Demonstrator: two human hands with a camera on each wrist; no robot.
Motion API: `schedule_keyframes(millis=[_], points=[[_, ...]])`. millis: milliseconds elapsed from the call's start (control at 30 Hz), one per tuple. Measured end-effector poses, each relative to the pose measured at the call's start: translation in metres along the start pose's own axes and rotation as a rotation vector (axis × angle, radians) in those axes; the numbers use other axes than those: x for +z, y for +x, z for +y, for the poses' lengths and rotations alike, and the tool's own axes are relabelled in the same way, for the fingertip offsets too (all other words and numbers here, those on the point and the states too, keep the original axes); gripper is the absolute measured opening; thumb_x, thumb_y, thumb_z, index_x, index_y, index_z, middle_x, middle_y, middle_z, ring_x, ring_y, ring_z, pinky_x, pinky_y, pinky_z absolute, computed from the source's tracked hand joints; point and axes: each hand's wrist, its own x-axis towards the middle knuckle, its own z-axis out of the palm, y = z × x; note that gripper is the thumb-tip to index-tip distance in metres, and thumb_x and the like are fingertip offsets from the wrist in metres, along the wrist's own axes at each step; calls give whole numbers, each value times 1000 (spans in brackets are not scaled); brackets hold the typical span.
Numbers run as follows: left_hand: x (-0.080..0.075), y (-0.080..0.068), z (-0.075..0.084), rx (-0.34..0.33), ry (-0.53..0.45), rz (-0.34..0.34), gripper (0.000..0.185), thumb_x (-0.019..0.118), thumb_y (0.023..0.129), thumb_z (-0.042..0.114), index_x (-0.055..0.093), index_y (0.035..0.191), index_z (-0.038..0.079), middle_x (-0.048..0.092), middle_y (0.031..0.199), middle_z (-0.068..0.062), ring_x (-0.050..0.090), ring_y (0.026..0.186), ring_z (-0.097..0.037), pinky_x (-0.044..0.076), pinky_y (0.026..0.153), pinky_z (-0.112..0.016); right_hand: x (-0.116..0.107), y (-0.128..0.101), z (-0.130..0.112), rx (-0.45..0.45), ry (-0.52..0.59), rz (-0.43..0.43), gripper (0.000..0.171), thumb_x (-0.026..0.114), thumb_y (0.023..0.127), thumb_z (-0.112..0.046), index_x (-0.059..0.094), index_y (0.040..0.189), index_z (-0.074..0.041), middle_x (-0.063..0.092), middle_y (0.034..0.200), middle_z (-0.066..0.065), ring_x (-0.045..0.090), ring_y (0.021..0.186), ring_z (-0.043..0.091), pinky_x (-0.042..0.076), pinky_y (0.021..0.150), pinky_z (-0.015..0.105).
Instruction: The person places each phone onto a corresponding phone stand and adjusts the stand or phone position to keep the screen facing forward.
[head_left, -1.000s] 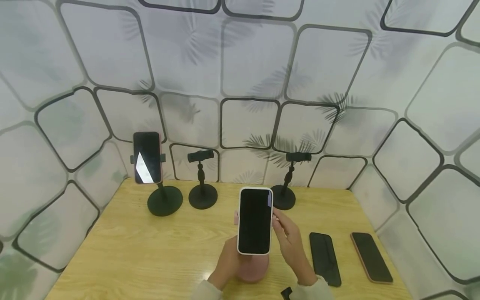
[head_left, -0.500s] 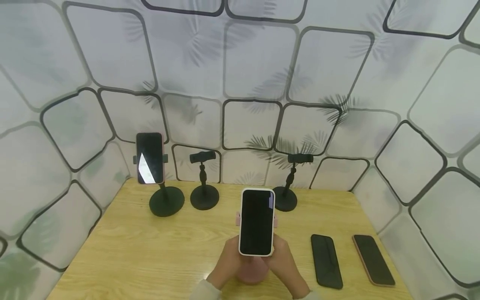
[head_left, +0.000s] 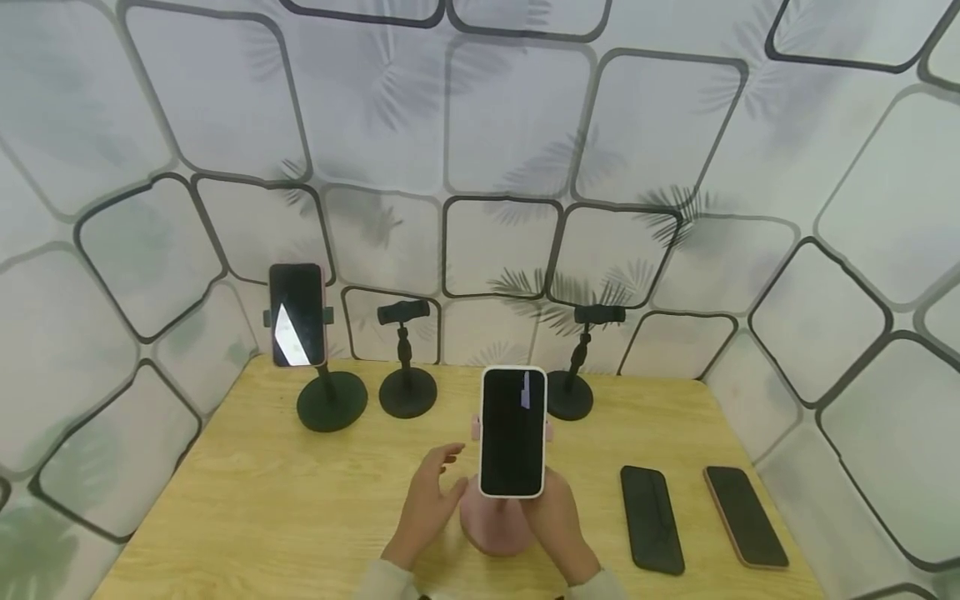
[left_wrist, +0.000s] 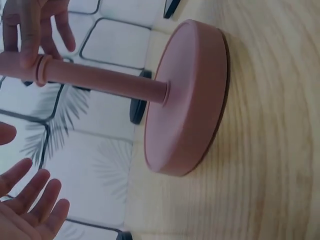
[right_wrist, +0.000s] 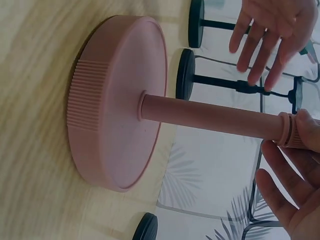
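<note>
Right hand [head_left: 551, 521] at pink stand [head_left: 497, 525]

- Four phone stands: three black ones [head_left: 331, 400] [head_left: 407, 392] [head_left: 570, 395] along the back of the counter [head_left: 247, 500], one pink one [head_left: 497, 525] up front.
- Four phones: one clamped in the pink stand [head_left: 513, 432], one in the leftmost black stand [head_left: 297, 315], two lying flat at the right [head_left: 651, 518] [head_left: 745, 515].
- Two hands [head_left: 424, 504] [head_left: 553, 521].
</note>
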Motion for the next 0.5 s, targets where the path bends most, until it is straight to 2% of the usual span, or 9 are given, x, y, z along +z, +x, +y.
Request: schedule_keyframes(millis=[133,233,500], points=[[-10,3,-6,-23,13,105,43,67,79,-5,55,120,1,61,116,-12,58,102,-26,51,84,-45,7,13,5,6,-15,1,6,67,81,-3,63,78,-1,61,64,4,42,56,5,38,48,22],[-15,2,-8,-31,20,158,44,67,79,-4,54,121,0,61,116,-13,58,101,-27,50,83,-46,13,24,9,1,-44,5,8,66,82,-5,62,77,-1,59,61,5,40,54,7,37,47,23],[-22,2,-9,-105,-22,180,44,66,81,-2,53,123,1,59,117,-12,56,105,-26,48,89,-47,27,61,22,-25,-54,51,11,69,82,-7,64,77,2,64,64,13,60,55,24,45,48,36]])
